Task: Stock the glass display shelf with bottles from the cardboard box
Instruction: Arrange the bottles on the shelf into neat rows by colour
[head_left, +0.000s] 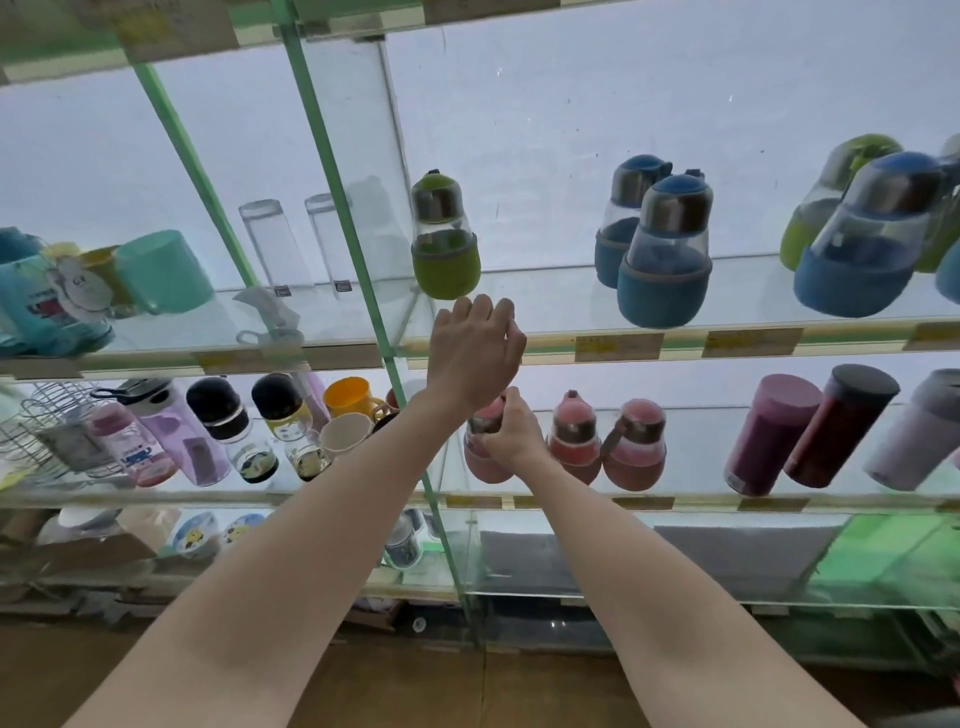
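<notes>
- Head view: the right hand (511, 434) has its grip clamped round the neck of a pink bottle (485, 452) standing on the lower glass shelf (691, 501), just right of the green upright post (363, 249).
- The bottle sits under and in front of the palm; its red cap shows above the fingers and its pink base below them.
- The left hand (475, 351) is raised in front of the upper glass shelf (675, 340), fingers loosely curled and holding nothing, just below a green bottle (445, 236).
- Counted: three pink bottles on the lower shelf, the held one leftmost, two more (574, 439) (636, 444) beside it.
- Three tall cylinders (771, 434) lean at the right end of that shelf.
- On the upper shelf: two blue bottles (662, 254) together at centre, and more blue and green ones at the right edge, overlapping too much to count.
</notes>
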